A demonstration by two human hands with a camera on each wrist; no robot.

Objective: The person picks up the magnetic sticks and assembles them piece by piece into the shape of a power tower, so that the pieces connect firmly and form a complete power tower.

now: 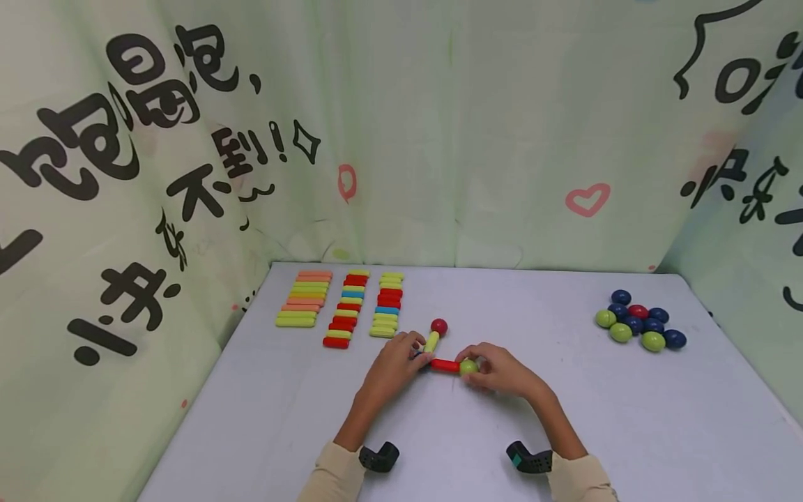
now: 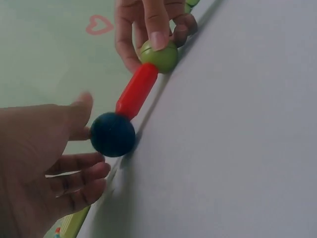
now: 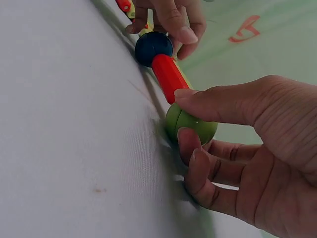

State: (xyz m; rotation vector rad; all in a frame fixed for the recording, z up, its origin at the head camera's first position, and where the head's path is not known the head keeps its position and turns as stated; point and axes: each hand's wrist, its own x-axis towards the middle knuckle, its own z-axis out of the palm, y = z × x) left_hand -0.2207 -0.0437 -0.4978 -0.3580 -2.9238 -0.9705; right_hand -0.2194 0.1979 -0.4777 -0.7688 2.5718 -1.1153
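Right hand [image 3: 257,148] pinches the green ball [image 3: 190,126] between thumb and fingers at one end of the red rod [image 3: 169,77], low on the table [image 1: 564,432]. Left hand [image 2: 34,163] is loosely spread, fingertips at the blue ball [image 2: 113,134] on the other end, not clearly gripping. Judgement: steady the blue ball, then push the green one straight along the rod so the joint seats without kinking.

Person, two bare hands.
Left hand [image 1: 394,364]: no rings or gloves; short, trimmed nails.
Right hand [image 1: 502,371]: likewise bare, nails short and plain.
Sleeves: cream long sleeves, left sleeve [image 1: 332,475] and right sleeve [image 1: 580,477], each ending just behind the wrist, soft knit-like cloth.
Wrist mounts: left mount [image 1: 379,457], black, angular, at the cuff; right mount [image 1: 530,459], black with a small teal patch on its side.
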